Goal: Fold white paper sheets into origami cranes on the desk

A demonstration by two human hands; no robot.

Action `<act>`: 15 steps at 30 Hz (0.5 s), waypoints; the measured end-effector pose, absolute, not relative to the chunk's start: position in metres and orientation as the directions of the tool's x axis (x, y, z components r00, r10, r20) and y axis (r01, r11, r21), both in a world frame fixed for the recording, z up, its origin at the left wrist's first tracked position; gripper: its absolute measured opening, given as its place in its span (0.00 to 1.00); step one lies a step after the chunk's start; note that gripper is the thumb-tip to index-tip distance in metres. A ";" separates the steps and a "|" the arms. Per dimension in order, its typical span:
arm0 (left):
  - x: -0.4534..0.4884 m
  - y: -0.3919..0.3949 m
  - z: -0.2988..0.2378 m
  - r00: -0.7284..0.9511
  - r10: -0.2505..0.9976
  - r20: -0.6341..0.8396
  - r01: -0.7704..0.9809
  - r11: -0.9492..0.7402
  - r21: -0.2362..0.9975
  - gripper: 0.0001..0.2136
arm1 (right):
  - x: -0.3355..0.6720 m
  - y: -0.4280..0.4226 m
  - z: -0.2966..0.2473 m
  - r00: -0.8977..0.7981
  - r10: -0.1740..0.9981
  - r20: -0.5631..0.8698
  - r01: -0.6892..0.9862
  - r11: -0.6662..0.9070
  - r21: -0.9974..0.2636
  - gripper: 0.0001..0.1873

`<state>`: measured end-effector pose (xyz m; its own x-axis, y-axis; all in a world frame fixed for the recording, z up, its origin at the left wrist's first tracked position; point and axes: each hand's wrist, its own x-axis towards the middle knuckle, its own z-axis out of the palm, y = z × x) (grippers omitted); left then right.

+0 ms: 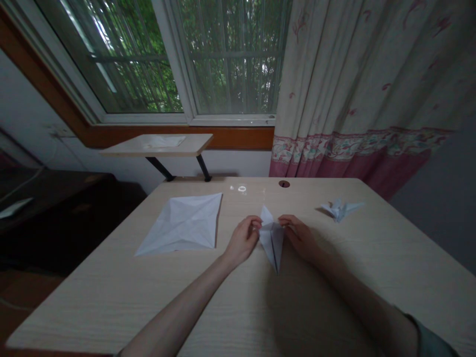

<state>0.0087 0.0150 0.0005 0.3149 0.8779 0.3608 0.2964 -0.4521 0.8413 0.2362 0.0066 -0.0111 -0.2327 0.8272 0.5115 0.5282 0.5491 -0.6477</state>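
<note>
A folded white paper model [272, 240], long and kite-shaped, is held upright-pointed between my two hands over the desk. Its narrow split end points toward me and a smaller pointed flap stands up at the far end. My left hand [243, 240] pinches its left edge, fingers curled. On the opposite edge, my right hand [299, 238] grips with thumb and fingertips. To the left lies a creased, unfolded sheet of white paper [186, 223]. A finished paper crane [340, 210] with spread wings rests at the right.
The wooden desk [208, 302] carries a small raised shelf [197, 142] at its back left, with a white paper [165, 141] on it. A round cable hole [284, 184] is near the back edge. Behind are a window and a floral curtain [357, 99].
</note>
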 end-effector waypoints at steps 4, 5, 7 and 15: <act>0.009 0.013 0.003 0.316 0.891 0.325 0.310 -0.421 0.853 0.09 | 0.233 0.003 -0.001 -0.224 0.874 0.432 0.541 0.480 -0.691 0.13; 0.009 0.013 0.003 0.312 0.897 0.313 0.320 -0.410 0.854 0.10 | 0.232 0.002 0.000 -0.225 0.876 0.426 0.542 0.476 -0.692 0.13; 0.009 0.014 0.001 0.303 0.906 0.294 0.346 -0.392 0.852 0.11 | 0.230 0.003 0.001 -0.235 0.872 0.428 0.544 0.483 -0.686 0.12; 0.009 0.017 -0.001 0.361 0.885 0.295 0.426 -0.438 0.792 0.08 | 0.232 0.004 -0.002 -0.312 0.870 0.383 0.599 0.493 -0.631 0.13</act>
<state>0.0088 0.0175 -0.0007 0.3615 0.8846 0.2947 0.4258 -0.4378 0.7918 0.2324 0.0037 -0.0018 -0.3120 0.8697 0.3825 0.5994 0.4926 -0.6309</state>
